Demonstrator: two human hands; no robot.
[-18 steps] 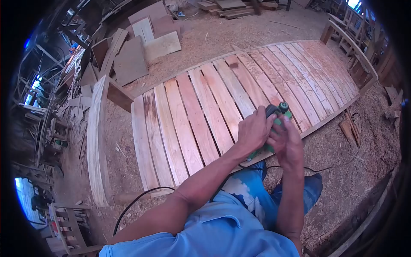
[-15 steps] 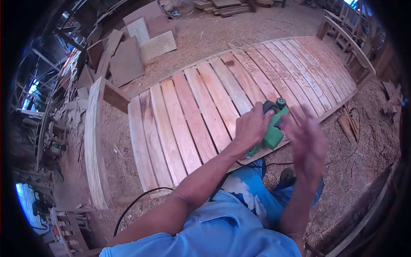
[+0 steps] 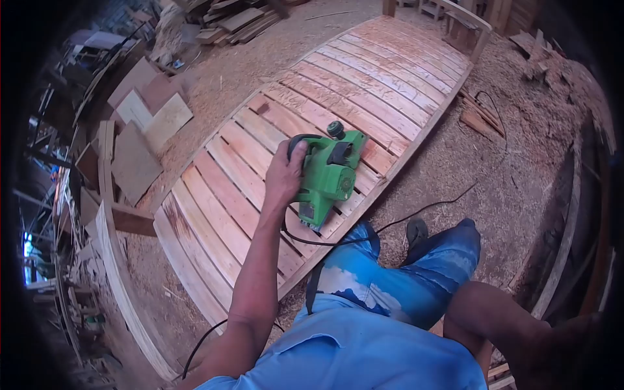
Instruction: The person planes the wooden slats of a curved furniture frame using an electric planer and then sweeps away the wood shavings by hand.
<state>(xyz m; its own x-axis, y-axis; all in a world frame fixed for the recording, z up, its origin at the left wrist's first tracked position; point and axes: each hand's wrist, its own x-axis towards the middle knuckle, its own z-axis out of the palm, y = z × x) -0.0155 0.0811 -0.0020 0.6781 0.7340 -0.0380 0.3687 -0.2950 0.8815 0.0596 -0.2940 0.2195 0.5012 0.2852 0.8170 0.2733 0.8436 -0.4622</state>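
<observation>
My left hand (image 3: 284, 174) is wrapped around the black-gripped handle of a green electric hand planer (image 3: 328, 175). The planer, with a dark round knob at its far end, is over the slats near the bed frame's near edge. I cannot tell whether its base touches the wood. Beneath it stretches a slatted wooden bed frame (image 3: 224, 185), with curled shavings over its far slats. My right arm is bent out to the lower right, away from the planer. My right hand (image 3: 564, 344) is in the dark border, its fingers hidden.
A black power cord (image 3: 426, 207) loops from the planer past my legs. Loose boards (image 3: 140, 166) lean at the left, and stacked planks (image 3: 240, 23) lie at the back. Sawdust covers the ground. Wood offcuts (image 3: 481, 117) lie to the right of the frame.
My right hand has moved from beside the planer out to the lower right. The view has turned right, and the planer, still in my left hand, now shows its motor side.
</observation>
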